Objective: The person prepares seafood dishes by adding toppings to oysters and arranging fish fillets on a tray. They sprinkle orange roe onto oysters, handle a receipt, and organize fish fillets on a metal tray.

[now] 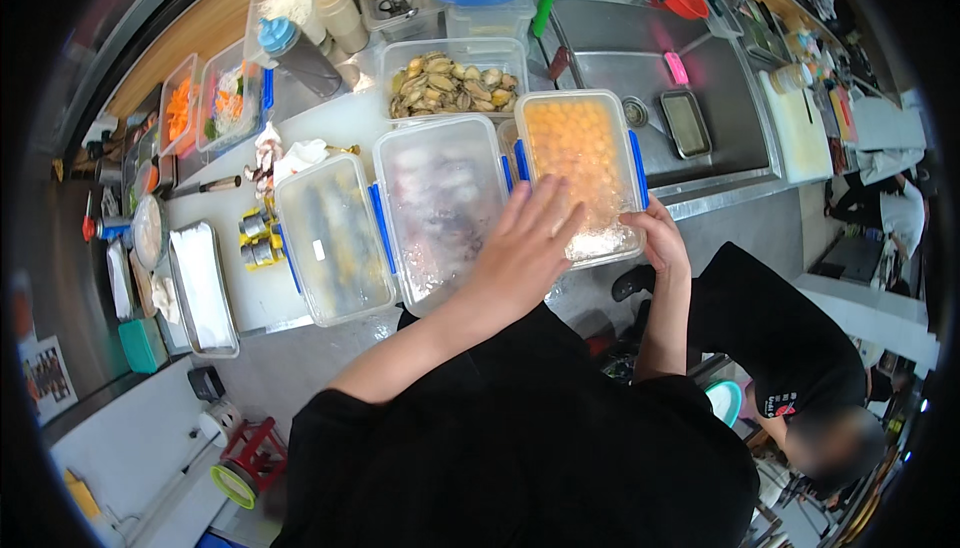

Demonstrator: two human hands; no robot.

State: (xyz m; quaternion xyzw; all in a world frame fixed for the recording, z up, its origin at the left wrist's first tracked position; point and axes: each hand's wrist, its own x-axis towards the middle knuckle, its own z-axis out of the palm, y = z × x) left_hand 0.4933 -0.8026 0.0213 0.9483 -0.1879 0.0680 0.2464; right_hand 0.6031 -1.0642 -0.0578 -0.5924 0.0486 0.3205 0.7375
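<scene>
My right hand [661, 236] grips the lower right corner of a lidded clear plastic container [581, 127] filled with small orange balls. Its blue side clips hang along the edges. With fingers spread, my left hand [529, 248] lies over that container's lower left part, apparently touching the lid. Under my left wrist is a second lidded container [442, 195], its pale and dark contents blurred by the cloudy lid. Left of it sits a third lidded container [334, 240] with dark and yellowish contents. Behind these stands a clear container of shelled abalone [454, 86].
A steel sink [697, 135] with a small metal tray [685, 124] lies to the right. On the left are a paper-lined metal tray [202, 285] and a knife [206, 186]. Squeeze bottles [300, 56] stand behind. A person in black [780, 323] bends close on my right.
</scene>
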